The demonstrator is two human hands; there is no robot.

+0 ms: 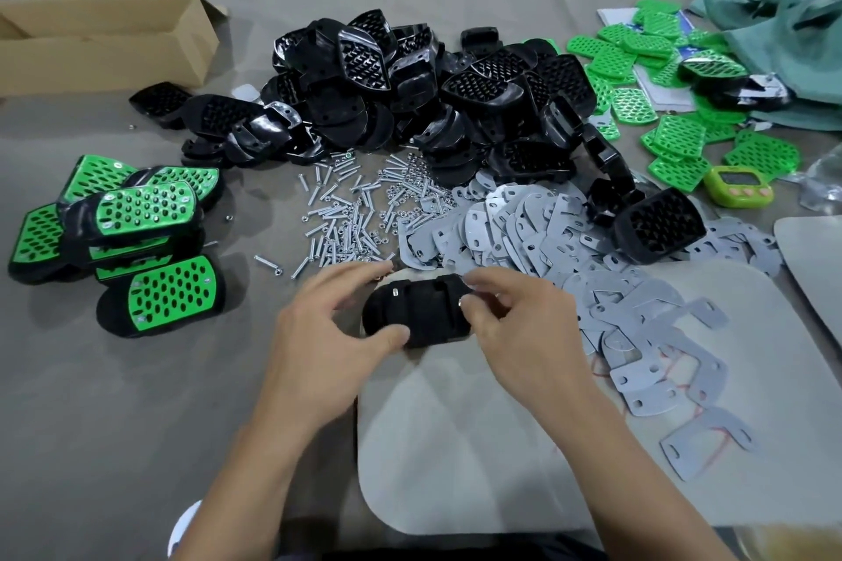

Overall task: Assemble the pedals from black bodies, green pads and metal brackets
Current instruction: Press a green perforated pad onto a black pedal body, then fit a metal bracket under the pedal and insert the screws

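A black pedal body (421,310) lies underside up at the table's middle, two screw ends poking out of it. My left hand (332,323) grips its left end, thumb on the near edge. My right hand (515,323) holds its right end, with thumb and forefinger pinched at the right screw tip (461,302). Behind lie a heap of black bodies (437,91), loose screws and nuts (351,210) and grey metal brackets (524,228). Green pads (638,73) are spread at the far right. Finished pedals (141,232) are stacked at the left.
A cardboard box (100,41) lies open at the far left. A green timer (738,191) sits at the right by the pads. A pale mat (478,446) covers the table below my hands. A teal bag (783,14) fills the far right corner.
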